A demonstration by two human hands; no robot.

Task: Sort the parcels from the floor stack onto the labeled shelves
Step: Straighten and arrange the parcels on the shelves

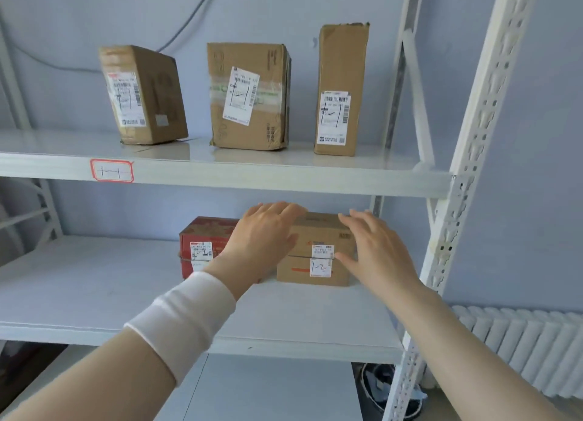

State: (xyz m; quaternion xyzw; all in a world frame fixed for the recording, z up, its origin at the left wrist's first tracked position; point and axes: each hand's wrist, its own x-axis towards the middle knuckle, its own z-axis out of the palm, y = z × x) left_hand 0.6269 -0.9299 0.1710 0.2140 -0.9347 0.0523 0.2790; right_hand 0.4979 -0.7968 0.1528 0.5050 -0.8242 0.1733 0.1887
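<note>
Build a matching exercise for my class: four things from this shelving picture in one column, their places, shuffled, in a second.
1. tall narrow brown cardboard box
2. red printed carton
3. red-bordered paper label
4. low brown cardboard box marked 1-2

A. front edge of the upper shelf
B. lower shelf, between left hand and right hand
C. right end of upper shelf
D. lower shelf, partly behind the left hand

Pairs: 1-C, 2-D, 3-A, 4-B

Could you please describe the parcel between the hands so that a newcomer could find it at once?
On the white rack, find the shelf just below the 1-1 tag. Two parcels stand there side by side: it is the brown parcel on the right, with 1-2 handwritten on its label, whereas its neighbour is a red box.
</note>
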